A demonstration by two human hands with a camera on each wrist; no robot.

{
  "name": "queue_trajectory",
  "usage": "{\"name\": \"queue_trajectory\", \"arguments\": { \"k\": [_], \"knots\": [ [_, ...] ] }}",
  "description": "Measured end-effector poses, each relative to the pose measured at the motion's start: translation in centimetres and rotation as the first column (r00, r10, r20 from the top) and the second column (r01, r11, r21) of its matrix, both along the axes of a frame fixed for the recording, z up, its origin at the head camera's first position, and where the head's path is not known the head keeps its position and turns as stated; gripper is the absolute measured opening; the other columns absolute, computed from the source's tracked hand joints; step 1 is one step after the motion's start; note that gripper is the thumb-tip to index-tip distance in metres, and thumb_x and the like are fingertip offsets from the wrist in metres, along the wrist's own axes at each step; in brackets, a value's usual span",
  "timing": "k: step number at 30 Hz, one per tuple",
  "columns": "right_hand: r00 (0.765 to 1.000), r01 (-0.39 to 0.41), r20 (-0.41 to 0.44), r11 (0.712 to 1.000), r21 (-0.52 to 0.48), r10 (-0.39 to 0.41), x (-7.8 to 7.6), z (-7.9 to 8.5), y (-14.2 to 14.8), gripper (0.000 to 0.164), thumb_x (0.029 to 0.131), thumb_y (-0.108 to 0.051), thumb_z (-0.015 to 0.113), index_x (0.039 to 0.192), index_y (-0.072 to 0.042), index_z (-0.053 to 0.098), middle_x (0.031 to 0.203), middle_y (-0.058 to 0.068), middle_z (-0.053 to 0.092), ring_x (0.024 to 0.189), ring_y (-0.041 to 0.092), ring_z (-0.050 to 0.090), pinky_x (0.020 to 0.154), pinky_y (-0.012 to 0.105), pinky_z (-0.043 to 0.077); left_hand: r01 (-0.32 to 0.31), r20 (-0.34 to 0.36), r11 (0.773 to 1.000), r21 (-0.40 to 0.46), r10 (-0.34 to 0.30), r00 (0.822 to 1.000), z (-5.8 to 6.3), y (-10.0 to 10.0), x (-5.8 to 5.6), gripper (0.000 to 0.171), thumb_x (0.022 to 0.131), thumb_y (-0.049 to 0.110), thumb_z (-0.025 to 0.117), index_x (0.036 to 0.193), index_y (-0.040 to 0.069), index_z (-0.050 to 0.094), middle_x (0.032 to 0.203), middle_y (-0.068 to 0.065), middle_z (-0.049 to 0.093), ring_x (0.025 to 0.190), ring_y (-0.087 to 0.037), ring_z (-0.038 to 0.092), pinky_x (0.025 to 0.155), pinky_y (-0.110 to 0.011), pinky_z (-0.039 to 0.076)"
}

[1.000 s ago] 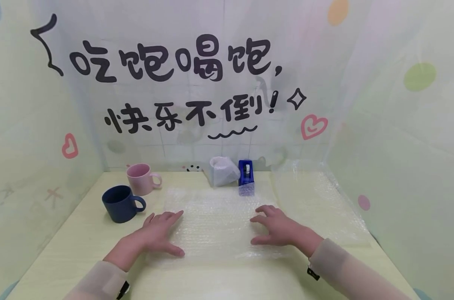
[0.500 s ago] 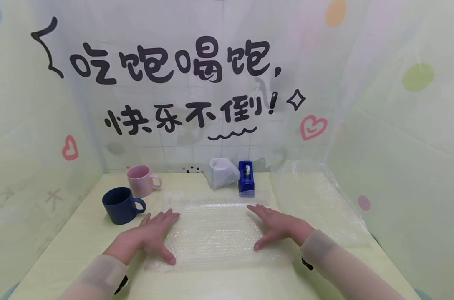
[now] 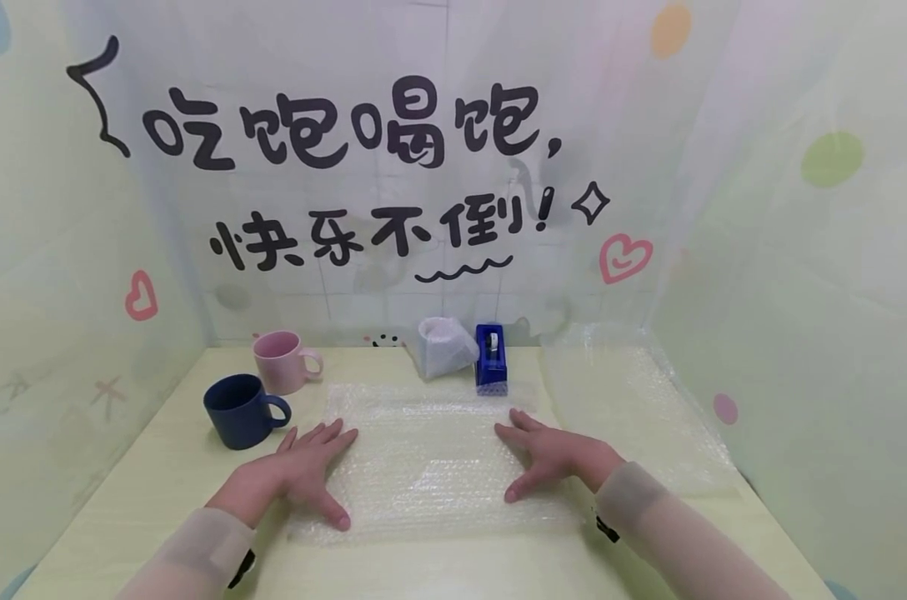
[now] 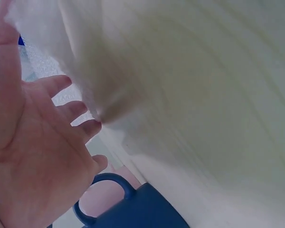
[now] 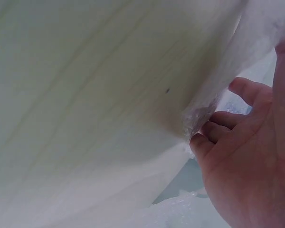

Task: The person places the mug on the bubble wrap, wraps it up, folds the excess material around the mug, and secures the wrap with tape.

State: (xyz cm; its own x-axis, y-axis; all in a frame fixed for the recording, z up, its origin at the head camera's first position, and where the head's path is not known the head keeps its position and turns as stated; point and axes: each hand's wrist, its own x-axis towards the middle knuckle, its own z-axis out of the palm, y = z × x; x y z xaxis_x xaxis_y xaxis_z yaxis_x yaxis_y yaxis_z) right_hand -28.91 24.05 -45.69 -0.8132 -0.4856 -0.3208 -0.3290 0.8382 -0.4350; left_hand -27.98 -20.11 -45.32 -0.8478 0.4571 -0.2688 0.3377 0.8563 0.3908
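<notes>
A sheet of clear bubble wrap point(image 3: 423, 475) lies flat on the table in front of the person. My left hand point(image 3: 299, 475) rests on its left edge with fingers spread, and my right hand point(image 3: 547, 457) touches the right edge, thumb apart from the fingers. In the left wrist view, the left fingertips point(image 4: 91, 126) are right at the wrap's border, with the handle of a navy mug point(image 4: 140, 211) close below. From the right wrist, the right fingertips point(image 5: 198, 140) meet the opposite border of the bubble wrap point(image 5: 256, 40).
A pink mug point(image 3: 279, 367) stands behind the navy mug on the left. At the back are a white wrapped bundle point(image 3: 446, 350) and a blue tape dispenser point(image 3: 491, 362), its front end by the wrap's far edge. Another bubble wrap sheet point(image 3: 633, 408) covers the right side.
Both hands have lowered and flattened onto the sheet's edges, with the left thumb shifting left and nearer. The bubble wrap lies flatter, its front edge a little closer to the person.
</notes>
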Motion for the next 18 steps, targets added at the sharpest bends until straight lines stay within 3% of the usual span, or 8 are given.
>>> {"name": "queue_trajectory", "arguments": {
  "k": [5,10,15,17,18],
  "knots": [
    [1.0,0.007,-0.009,1.0,0.016,-0.007,-0.2,-0.3,0.0,0.12,0.082,-0.061,0.091,0.176,-0.025,0.025,0.186,0.013,0.002,0.173,0.037,0.006,0.135,0.068,0.022,-0.004,-0.036,0.998,0.066,0.006,0.999,-0.9,-0.4,-0.1,0.132,0.071,0.065,0.096,0.171,0.006,0.034,0.18,-0.032,0.017,0.165,-0.059,0.015,0.125,-0.086,0.002],
    [1.0,0.008,-0.01,1.0,0.016,-0.007,-0.3,-0.4,-0.1,0.121,0.082,-0.061,0.091,0.176,-0.025,0.026,0.186,0.014,0.002,0.173,0.038,0.006,0.135,0.068,0.022,-0.014,-0.17,0.993,0.113,0.033,0.985,-1.2,-0.9,-0.2,0.109,0.085,0.071,0.083,0.166,0.008,0.047,0.176,-0.031,0.029,0.159,-0.059,0.028,0.12,-0.088,0.017],
    [1.0,0.01,-0.006,1.0,0.016,-0.01,-0.2,-0.2,-0.2,0.121,0.081,-0.06,0.092,0.176,-0.024,0.026,0.186,0.016,0.003,0.173,0.038,0.005,0.135,0.067,0.021,-0.027,-0.317,0.976,0.217,0.097,0.944,-0.2,-1.7,-0.5,0.084,0.093,0.063,0.08,0.155,0.01,0.061,0.167,-0.028,0.045,0.153,-0.056,0.039,0.115,-0.085,0.027],
    [1.0,0.013,-0.002,1.0,0.015,-0.013,-0.2,-0.2,-0.2,0.121,0.081,-0.06,0.092,0.176,-0.024,0.026,0.186,0.016,0.003,0.173,0.038,0.005,0.135,0.067,0.02,-0.029,-0.377,0.958,0.285,0.14,0.916,0.7,-2.3,-0.7,0.074,0.096,0.054,0.081,0.152,0.009,0.063,0.164,-0.027,0.049,0.152,-0.054,0.041,0.115,-0.086,0.026],
    [1.0,0.014,-0.001,1.0,0.014,-0.014,-0.2,-0.3,-0.2,0.121,0.081,-0.06,0.092,0.176,-0.024,0.026,0.186,0.016,0.003,0.173,0.038,0.005,0.135,0.067,0.02,-0.022,-0.421,0.948,0.318,0.162,0.893,1.1,-2.8,-0.9,0.069,0.096,0.048,0.082,0.15,0.007,0.064,0.162,-0.027,0.051,0.15,-0.055,0.042,0.115,-0.086,0.026]
  ]
}}
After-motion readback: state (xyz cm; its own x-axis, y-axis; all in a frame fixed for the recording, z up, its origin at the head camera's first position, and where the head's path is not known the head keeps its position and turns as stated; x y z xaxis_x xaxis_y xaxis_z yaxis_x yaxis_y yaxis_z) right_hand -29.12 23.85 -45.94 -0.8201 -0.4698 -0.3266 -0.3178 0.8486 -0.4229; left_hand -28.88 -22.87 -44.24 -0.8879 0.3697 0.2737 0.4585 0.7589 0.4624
